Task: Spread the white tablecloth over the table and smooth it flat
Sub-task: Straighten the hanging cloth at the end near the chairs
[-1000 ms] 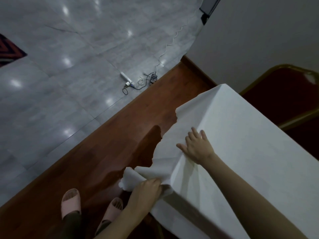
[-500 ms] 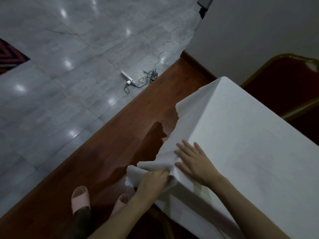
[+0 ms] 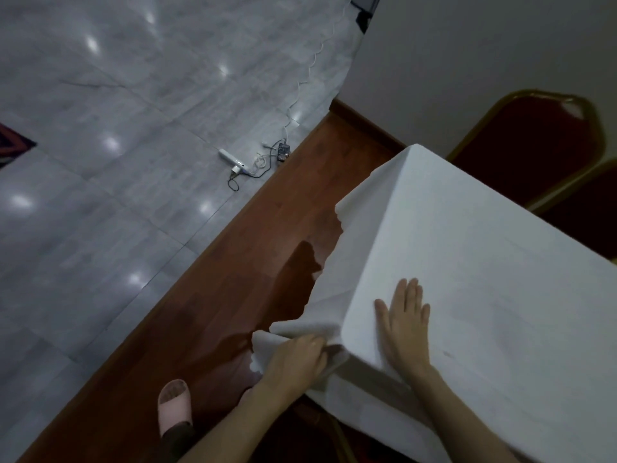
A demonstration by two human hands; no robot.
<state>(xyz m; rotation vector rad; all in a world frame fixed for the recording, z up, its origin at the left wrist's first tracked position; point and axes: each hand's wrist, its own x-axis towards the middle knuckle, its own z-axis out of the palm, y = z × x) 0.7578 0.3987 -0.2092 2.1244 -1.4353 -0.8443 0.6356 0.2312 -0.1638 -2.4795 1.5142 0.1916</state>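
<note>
My left hand grips the tablecloth bunched at the tabletop's near corner; right hand lies flat, fingers spread; red chair beyond.

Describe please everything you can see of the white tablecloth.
The white tablecloth looks like plain woven fabric. It covers the tabletop nearly flat, with faint wrinkles, and hangs over the edges, creased at the far corner. Its hem on the left side looks wavy. The right hand lies flat, fingers spread, on it near the close corner. The left hand grips a bunched fold of the overhang below that corner.
</note>
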